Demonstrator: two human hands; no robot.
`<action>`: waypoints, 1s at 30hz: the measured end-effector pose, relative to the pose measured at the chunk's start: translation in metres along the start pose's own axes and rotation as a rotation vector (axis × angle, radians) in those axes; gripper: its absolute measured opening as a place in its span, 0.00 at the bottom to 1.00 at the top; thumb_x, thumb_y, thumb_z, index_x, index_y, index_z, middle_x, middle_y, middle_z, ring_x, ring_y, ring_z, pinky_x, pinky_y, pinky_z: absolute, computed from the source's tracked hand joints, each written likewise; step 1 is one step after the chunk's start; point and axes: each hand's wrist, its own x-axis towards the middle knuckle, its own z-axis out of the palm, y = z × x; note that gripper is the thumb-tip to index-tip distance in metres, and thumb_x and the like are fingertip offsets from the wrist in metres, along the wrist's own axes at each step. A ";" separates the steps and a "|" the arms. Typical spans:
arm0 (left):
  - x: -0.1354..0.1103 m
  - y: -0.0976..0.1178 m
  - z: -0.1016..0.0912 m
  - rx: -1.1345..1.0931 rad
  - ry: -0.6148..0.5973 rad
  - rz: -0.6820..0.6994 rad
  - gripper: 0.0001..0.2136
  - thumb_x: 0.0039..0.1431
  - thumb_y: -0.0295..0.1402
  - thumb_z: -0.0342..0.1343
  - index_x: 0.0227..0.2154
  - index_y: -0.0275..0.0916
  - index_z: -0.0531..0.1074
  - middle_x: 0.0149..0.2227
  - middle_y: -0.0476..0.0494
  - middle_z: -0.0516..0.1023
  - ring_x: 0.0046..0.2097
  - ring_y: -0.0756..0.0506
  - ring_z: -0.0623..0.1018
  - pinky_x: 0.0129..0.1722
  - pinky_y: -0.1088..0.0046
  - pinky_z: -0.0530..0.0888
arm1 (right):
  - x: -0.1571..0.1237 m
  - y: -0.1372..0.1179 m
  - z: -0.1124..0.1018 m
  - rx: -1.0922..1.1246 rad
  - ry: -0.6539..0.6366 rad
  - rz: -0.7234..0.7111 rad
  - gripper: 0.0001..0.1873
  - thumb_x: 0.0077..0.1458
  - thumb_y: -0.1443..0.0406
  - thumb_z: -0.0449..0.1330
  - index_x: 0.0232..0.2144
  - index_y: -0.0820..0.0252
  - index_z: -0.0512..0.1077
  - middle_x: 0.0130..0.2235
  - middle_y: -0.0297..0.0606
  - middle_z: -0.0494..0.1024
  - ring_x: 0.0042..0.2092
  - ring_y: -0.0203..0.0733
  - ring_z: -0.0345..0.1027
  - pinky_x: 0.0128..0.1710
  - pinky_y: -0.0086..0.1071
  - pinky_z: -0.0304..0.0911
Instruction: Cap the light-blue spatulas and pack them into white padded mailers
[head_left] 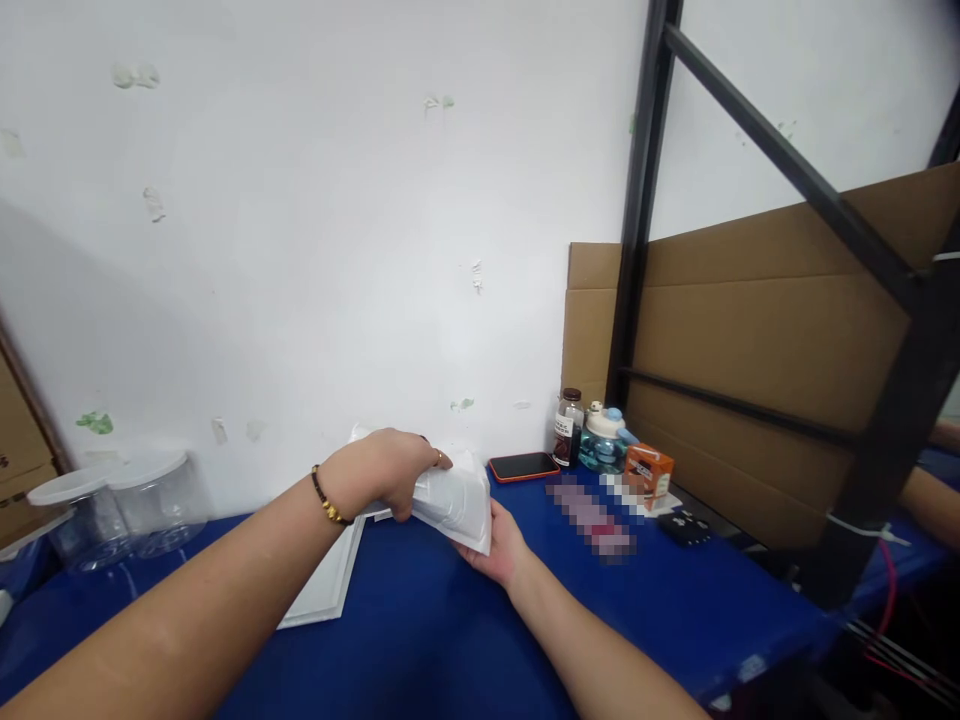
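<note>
A white plastic package [454,490], smooth and slightly bulging, is held tilted above the blue table. My left hand [394,470] grips it from above on the left, its fingers partly hidden behind the package. My right hand [499,545] supports the lower right corner, with the thumb on the edge and the fingers underneath. Below and left of the package, a flat white panel or tray [322,590] lies on the table, partly covered by my left forearm. What the package contains cannot be made out.
Two clear jars with white lids [154,505] stand at the left. Toward the right are an orange-edged phone [525,467], a dark bottle [568,430], a teal water bottle [602,450], an orange box [649,475] and a black item [683,527]. A black metal frame [637,200] rises behind.
</note>
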 end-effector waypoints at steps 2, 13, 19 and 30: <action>0.005 0.003 -0.003 0.007 -0.006 -0.009 0.29 0.22 0.29 0.65 0.38 0.50 0.75 0.39 0.49 0.77 0.43 0.38 0.74 0.46 0.67 0.66 | 0.003 0.001 -0.003 0.018 0.050 0.018 0.16 0.56 0.57 0.48 0.37 0.61 0.69 0.31 0.39 0.78 0.35 0.45 0.73 0.36 0.40 0.68; -0.010 -0.011 0.001 0.058 -0.051 -0.059 0.32 0.25 0.28 0.62 0.43 0.51 0.73 0.41 0.47 0.77 0.44 0.37 0.74 0.43 0.67 0.68 | 0.011 0.010 -0.014 -0.353 0.292 -0.349 0.14 0.50 0.55 0.59 0.31 0.62 0.70 0.27 0.38 0.76 0.27 0.41 0.71 0.26 0.31 0.65; -0.038 -0.037 0.027 0.035 -0.116 -0.100 0.35 0.33 0.29 0.56 0.52 0.54 0.65 0.48 0.48 0.73 0.46 0.39 0.73 0.44 0.68 0.69 | 0.015 0.003 -0.029 -0.843 0.449 -0.484 0.20 0.50 0.49 0.55 0.21 0.60 0.67 0.15 0.32 0.68 0.16 0.34 0.58 0.13 0.26 0.49; -0.086 -0.125 0.059 -0.058 -0.078 -0.354 0.36 0.26 0.23 0.52 0.47 0.53 0.70 0.45 0.50 0.76 0.46 0.37 0.74 0.46 0.65 0.69 | 0.001 -0.019 -0.037 -1.492 0.555 -0.596 0.21 0.54 0.53 0.53 0.15 0.58 0.65 0.21 0.42 0.72 0.27 0.44 0.68 0.27 0.31 0.57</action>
